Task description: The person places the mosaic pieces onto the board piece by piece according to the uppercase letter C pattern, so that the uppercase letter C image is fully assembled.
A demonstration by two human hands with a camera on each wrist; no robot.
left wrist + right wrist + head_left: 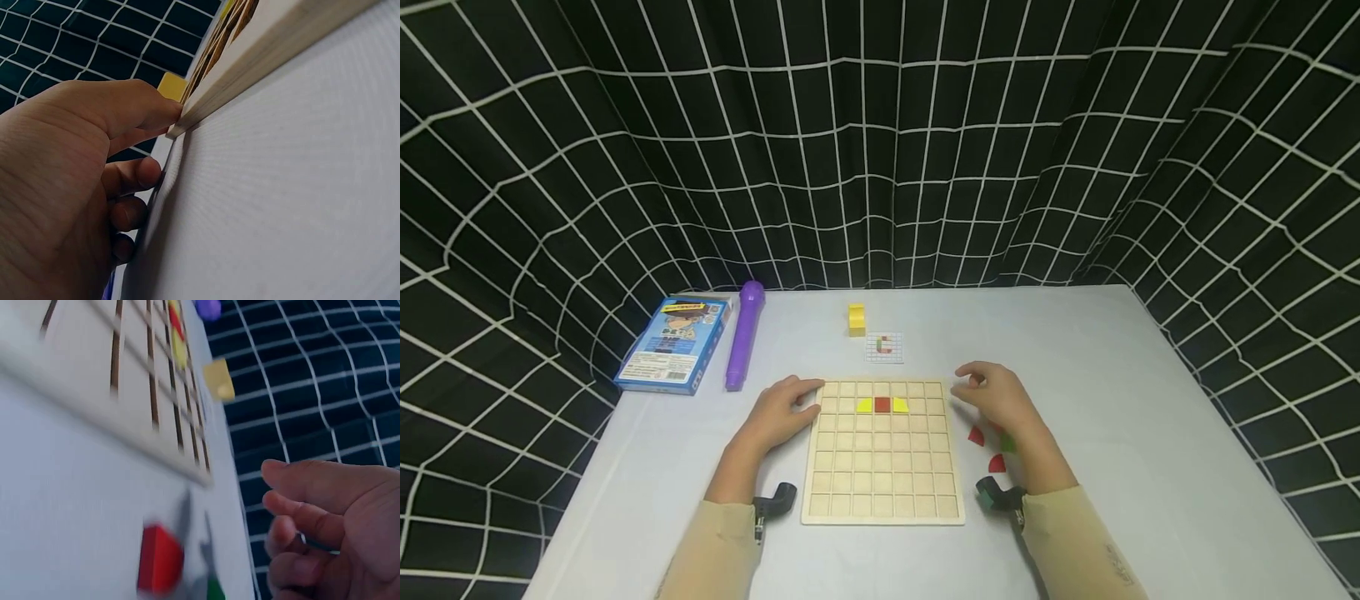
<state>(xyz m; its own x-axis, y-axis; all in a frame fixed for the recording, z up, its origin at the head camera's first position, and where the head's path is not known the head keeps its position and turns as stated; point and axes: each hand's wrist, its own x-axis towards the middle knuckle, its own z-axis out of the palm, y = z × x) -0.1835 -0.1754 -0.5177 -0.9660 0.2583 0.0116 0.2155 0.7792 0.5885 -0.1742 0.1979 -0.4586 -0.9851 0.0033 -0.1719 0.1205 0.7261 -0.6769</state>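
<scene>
A pale wooden grid board point(882, 460) lies before me, with a red square piece point(882, 405) between two yellow pieces point(865, 406) in one of its upper rows. My left hand point(778, 412) is at the board's far left corner, thumb and index fingertips right at the edge. In the left wrist view its thumb tip meets the wooden side. Just off the far right corner hovers my right hand point(996, 396), fingers loosely bent, nothing between them. Below it lie red quarter-round pieces point(997, 463) and a green piece point(1008, 443), partly hidden by the forearm.
Beyond the board lies a small pattern card point(884, 347), with a yellow block point(857, 320) just behind it. At the left are a blue box point(673, 346) and a purple stick point(745, 336). Dark grid-patterned curtains point(880, 142) surround the white table point(1112, 400).
</scene>
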